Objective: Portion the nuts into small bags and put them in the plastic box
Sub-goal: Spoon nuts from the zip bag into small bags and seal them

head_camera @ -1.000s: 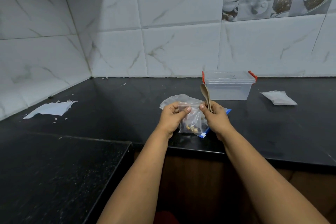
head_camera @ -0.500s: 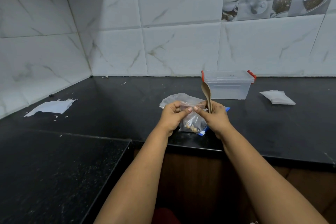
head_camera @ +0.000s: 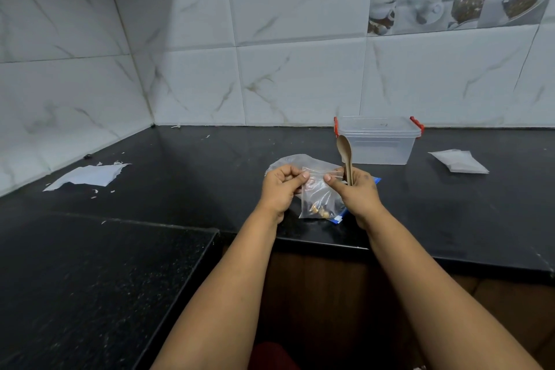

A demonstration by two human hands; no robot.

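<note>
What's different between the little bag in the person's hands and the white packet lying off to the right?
The small bag is clear, with nuts showing at its bottom; the white packet is opaque. The small bag hangs upright, pinched by the left hand and right hand; the white packet lies flat, untouched, on the counter. Both are small pouches.

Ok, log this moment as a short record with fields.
left hand: pinches the top edge of the small bag
right hand: pinches the same edge, also holds a wooden spoon upright
bag contents: a few nuts at the bottom
plastic box: on the counter behind the hands, lid on
other: torn paper far left, white packet right
</note>
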